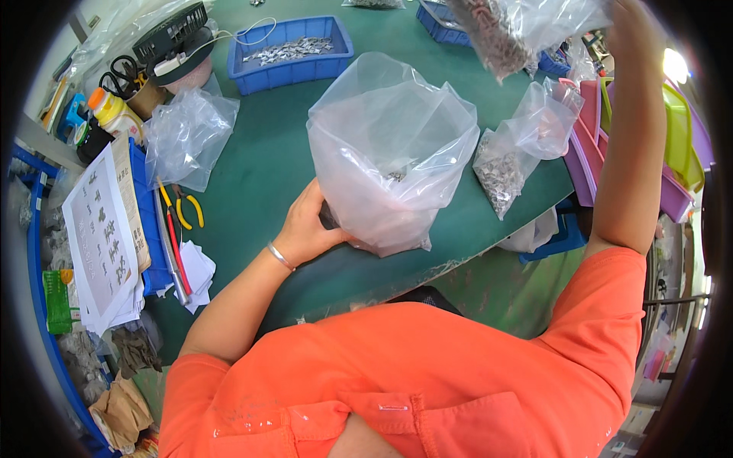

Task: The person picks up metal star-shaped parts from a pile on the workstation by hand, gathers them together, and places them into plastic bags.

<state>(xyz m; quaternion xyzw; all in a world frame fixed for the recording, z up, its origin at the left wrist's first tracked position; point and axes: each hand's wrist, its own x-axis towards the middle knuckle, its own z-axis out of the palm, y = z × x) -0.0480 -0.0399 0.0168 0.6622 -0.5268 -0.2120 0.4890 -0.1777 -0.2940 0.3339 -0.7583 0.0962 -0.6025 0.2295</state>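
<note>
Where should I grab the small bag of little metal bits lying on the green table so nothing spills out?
Probably grab the small bag by its empty, crumpled top, near the pink trays, coming from above. The metal bits have sunk to the lower end, so the top is loose plastic that bunches easily. Held there, the open end stays up and the weight hangs below.

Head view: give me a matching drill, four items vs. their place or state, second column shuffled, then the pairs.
Items:
1. large clear plastic bag
2. small clear bag of metal parts
3. blue plastic tray of metal parts
4. yellow-handled pliers

Places/states:
A. lying flat at the mat's left edge
B. lifted high by the right hand
C. far side of the green mat
D. standing open, steadied by the left hand

Pairs: 1-D, 2-B, 3-C, 4-A
</note>
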